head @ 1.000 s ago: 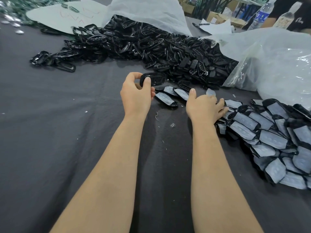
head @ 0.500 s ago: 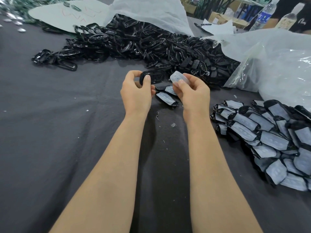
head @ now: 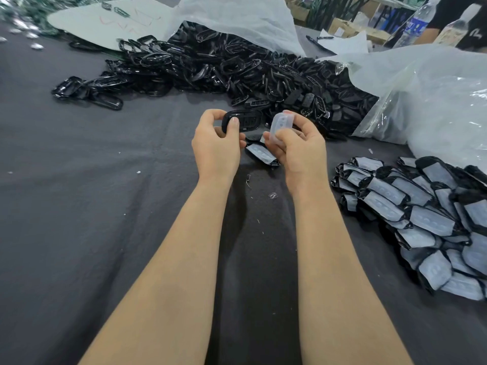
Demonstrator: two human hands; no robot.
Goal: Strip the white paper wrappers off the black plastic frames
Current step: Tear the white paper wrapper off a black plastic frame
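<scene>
Head view: left grip (head: pixel 216 146) held bare frame (head: pixel 243 121), right grip (head: pixel 300 151) pinched wrapped frame (head: pixel 281 125).
Peeling likely needed the left grip emptied first.

Pile of wrapped frames (head: pixel 427 219) runs off the right edge; bottle (head: pixel 418 23) label too blurred to read

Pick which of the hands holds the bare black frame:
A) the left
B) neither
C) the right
A: the left hand grips the bare black frame by its end, while the right hand pinches a white-wrapped piece.
</scene>
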